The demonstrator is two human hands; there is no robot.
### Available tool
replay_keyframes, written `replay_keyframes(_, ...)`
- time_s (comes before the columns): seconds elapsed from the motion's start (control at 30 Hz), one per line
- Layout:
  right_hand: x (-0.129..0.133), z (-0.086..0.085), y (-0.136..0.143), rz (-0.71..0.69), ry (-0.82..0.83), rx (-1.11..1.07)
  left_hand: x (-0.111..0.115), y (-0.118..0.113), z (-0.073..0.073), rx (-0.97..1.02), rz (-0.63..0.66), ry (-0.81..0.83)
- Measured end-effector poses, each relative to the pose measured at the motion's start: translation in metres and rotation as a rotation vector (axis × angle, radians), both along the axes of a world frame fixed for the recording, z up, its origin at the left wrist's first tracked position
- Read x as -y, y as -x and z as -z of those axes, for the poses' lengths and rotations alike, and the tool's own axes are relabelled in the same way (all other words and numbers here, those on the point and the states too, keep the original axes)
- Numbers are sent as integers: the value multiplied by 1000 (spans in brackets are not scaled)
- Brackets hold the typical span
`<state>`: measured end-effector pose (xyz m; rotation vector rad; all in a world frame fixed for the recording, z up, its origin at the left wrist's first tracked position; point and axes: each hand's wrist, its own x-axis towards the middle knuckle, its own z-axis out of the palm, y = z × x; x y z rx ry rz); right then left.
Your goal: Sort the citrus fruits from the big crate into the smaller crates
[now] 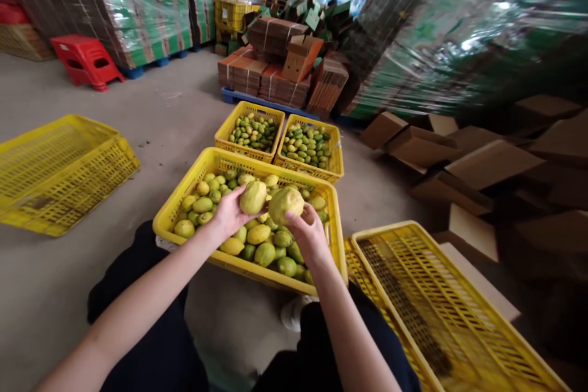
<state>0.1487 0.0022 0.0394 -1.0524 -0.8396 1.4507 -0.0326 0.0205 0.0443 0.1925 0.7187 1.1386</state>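
Well, the left hand [231,211] grips one lemon [253,198], the right hand [311,231] a second lemon [285,205] (nearly touching), above the yellow crate [339,229].

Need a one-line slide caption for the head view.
Head view: left hand and right hand each hold a yellow-green fruit above a yellow crate of similar fruit.

So the grey floor [151,116] had yellow crates [209,262] on it, plus a red stool [87,61] toward its far left corner.
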Motion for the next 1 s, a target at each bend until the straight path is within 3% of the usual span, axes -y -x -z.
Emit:
replay_keyframes(0.17, -4, 2, 9, -101, 91, -270, 0, 1, -5, 30, -41, 71)
replay_keyframes(0.43, -12, 10, 32, 77, 258, -380, 7, -10, -6, 95, 0, 100)
replay_keyframes(0.63, -15, 16, 30, 141, 205, -415, 3, -13, 1, 70, -102, 152)
replay_keyframes(0.83, -14, 12, 18, 11, 185, -449, 5, -11, 2, 79, -69, 197)
replay_keyframes(1.0, -13, 14, 15, 51, 213, -474, 14, -9, -9, 117, 3, 169)
